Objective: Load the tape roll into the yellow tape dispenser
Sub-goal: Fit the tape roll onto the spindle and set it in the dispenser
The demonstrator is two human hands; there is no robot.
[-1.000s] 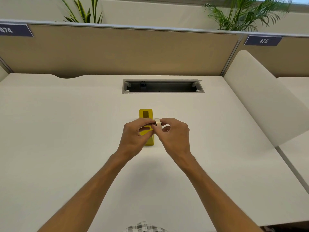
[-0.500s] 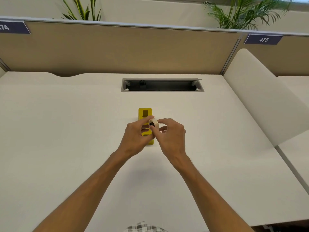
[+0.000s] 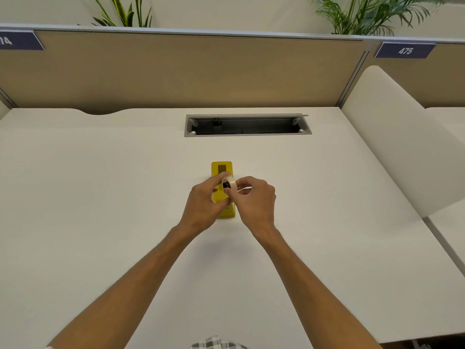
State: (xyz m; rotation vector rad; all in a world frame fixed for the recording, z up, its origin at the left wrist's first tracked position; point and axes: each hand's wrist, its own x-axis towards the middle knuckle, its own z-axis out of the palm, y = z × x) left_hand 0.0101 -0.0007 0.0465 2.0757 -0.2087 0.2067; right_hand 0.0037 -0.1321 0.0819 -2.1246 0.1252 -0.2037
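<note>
Tape roll held over the dispenser.
I saw the tape roll (image 3: 229,183) pinched between both hands, left hand (image 3: 205,204) and right hand (image 3: 254,200), just above the yellow tape dispenser (image 3: 222,190) on the counter (image 3: 100,197); I judged it light, stiff, best gripped by its rim.

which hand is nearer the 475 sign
Right. The right hand is on the same side as the 475 sign, though far below it; the left hand sits further left.

Both hands cover the yellow dispenser's (image 3: 222,170) middle. Left sign (image 3: 17,41) cut by frame edge. Slot contents (image 3: 247,125) too dark to tell.
</note>
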